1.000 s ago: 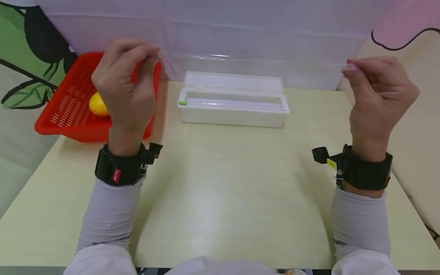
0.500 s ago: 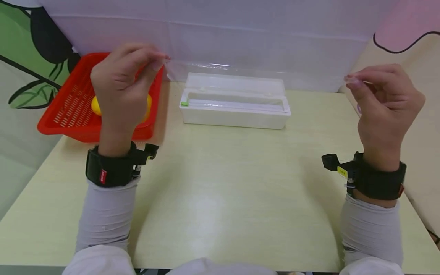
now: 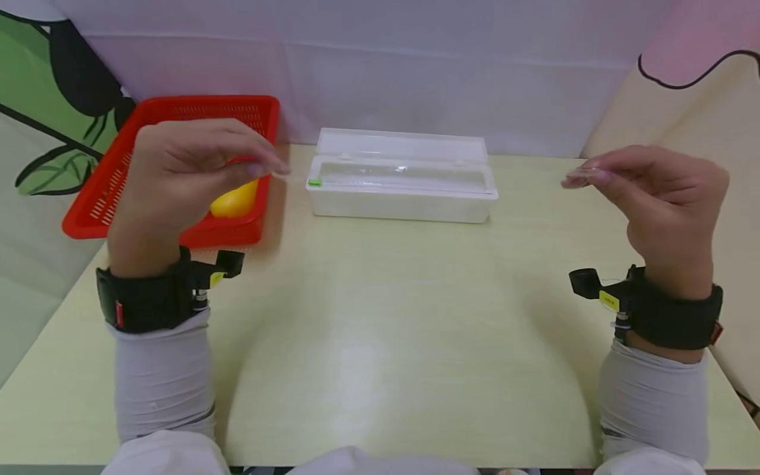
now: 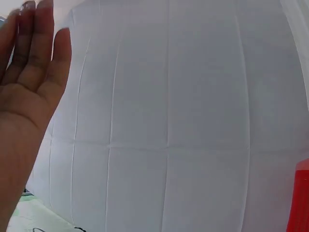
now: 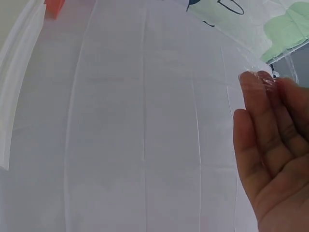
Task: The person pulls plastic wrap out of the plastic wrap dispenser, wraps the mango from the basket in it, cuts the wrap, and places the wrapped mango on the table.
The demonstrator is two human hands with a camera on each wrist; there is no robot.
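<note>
Both hands are raised above the worktop (image 3: 380, 316), well apart, each pinching a corner of a clear sheet of cling film (image 3: 410, 173) that stretches nearly flat between them. Her left hand (image 3: 178, 181) nips its corner between thumb and fingertips at about nine o'clock from the white dispenser box (image 3: 402, 188); the right hand (image 3: 653, 198) does the same at about three o'clock, and the right wrist view shows crumpled film caught at its fingertips (image 5: 263, 79). That film hangs just above the open box, which sits on the worktop at twelve o'clock with its lid tipped back and a small green tab (image 3: 315, 182) at its left end. A red basket (image 3: 178, 109) rests at ten o'clock, partly behind the left hand, with a yellow fruit (image 3: 235, 200) lying in it.
</note>
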